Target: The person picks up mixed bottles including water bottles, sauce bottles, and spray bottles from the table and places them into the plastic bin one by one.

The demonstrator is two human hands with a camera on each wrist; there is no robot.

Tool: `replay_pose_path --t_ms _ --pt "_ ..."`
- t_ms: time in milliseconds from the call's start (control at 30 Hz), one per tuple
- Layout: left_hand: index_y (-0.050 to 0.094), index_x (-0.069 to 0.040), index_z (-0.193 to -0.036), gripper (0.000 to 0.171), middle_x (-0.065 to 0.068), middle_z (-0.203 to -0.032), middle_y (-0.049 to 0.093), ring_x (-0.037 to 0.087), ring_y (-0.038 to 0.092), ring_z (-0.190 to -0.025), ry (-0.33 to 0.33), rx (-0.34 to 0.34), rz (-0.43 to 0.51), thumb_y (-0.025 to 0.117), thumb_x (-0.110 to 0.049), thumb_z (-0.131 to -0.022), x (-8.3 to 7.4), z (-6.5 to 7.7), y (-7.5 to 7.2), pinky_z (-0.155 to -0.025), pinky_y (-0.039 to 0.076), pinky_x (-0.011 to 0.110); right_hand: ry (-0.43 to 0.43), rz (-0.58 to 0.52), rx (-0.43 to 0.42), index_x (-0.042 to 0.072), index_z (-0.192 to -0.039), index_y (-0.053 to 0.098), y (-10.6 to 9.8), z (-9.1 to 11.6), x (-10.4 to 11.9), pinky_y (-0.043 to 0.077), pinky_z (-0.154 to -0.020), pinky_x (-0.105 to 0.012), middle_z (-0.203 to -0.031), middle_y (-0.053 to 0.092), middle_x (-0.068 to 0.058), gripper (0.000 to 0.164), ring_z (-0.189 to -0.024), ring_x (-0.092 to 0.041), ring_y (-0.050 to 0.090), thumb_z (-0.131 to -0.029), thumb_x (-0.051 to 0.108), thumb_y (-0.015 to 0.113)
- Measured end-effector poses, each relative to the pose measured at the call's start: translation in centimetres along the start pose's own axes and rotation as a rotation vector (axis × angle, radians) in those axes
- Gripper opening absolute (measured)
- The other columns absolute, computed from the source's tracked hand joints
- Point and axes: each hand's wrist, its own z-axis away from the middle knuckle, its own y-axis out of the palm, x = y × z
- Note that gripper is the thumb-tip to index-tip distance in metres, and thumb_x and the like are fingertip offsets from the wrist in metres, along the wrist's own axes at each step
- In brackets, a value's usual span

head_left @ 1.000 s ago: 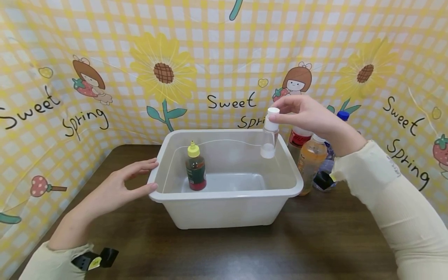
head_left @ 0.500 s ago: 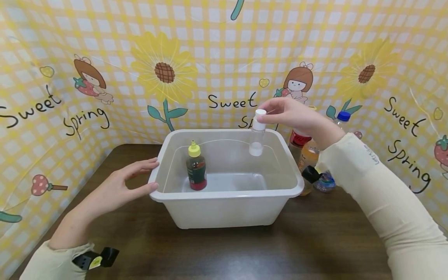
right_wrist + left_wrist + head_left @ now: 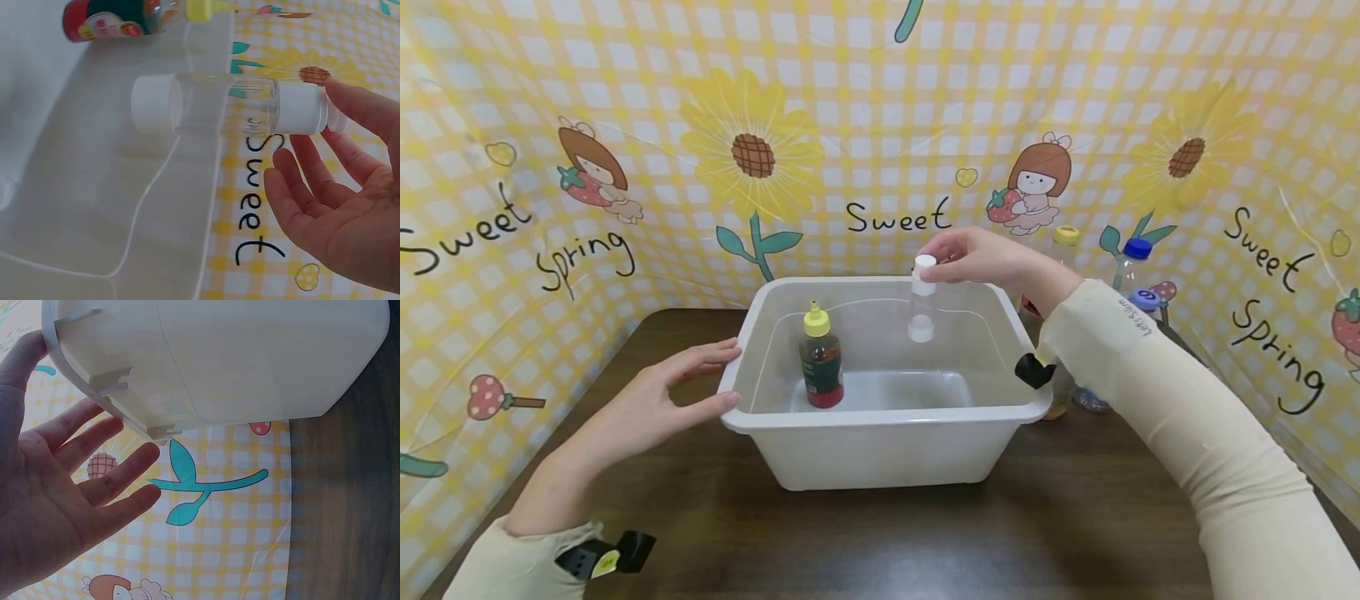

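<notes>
First, left hand (image 3: 655, 407): it touches the left edge of the pale tub (image 3: 887, 419), thumb nearer the front, other fingers farther back. The fingers look mostly straight and loose, not curled tight round anything.

Tub: it sits on the brown worktop (image 3: 880, 542), long side going left to right, wide open on top.

Squeeze bottle (image 3: 822, 371): it stands up on the tub's floor, left of the middle, and its yellow spout (image 3: 815, 321) points up. Neither of the hands touches it.

Clear bottle (image 3: 922, 307): it hangs in the open tub, to the right of the squeeze bottle and apart from it. Its bottom looks higher than the tub's floor. That gap, straight down, seems to matter most.

Which way it points: its long way runs up and down, almost straight. The white cap (image 3: 924, 273) is on top; the white bottom faces down.

Right hand (image 3: 992, 260): it pinches the white cap with thumb and fingers. It is the nearer of the hands, with the clear bottle just under its fingertips. The left hand is well apart.

Far right: a yellow-topped bottle (image 3: 1065, 237) and a blue-topped bottle (image 3: 1137, 250) are outside the tub, partly hidden by the right arm.
</notes>
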Motion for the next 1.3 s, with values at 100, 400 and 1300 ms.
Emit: replay_pose_path --t_ms 100,400,1300 --pt "0.052 -0.027 -0.132 0.048 -0.004 -0.145 0.044 -0.021 0.043 -0.107 0.001 0.001 0.002 0.067 -0.032 -0.086 0.0 0.0 0.0 -0.09 0.039 0.023 -0.006 -0.009 0.02 0.004 -0.113 0.061 0.6 -0.8 -0.2 0.047 -0.085 -0.028 -0.09 0.062 0.003 0.029 -0.087 -0.011 0.056 -0.086 0.015 0.066" --pt "0.051 -0.027 -0.132 0.049 -0.005 -0.145 0.044 -0.022 0.042 -0.107 0.003 -0.005 0.01 0.067 -0.032 -0.086 0.0 0.0 0.1 -0.091 0.039 0.025 0.032 0.025 0.075 0.005 -0.112 0.062 2.1 -2.7 -0.6 0.046 -0.089 -0.034 -0.101 0.064 -0.004 0.03 -0.095 -0.015 0.055 -0.085 0.016 0.067" --pt "0.051 -0.026 -0.133 0.049 -0.004 -0.145 0.044 -0.022 0.043 -0.107 0.002 -0.006 0.03 0.067 -0.031 -0.086 0.2 0.1 0.1 -0.086 0.037 0.01 0.188 0.061 0.281 0.017 -0.114 0.06 7.0 -6.1 -1.2 0.042 -0.101 -0.04 -0.127 0.058 -0.003 0.029 -0.115 -0.019 0.052 -0.086 0.022 0.068"
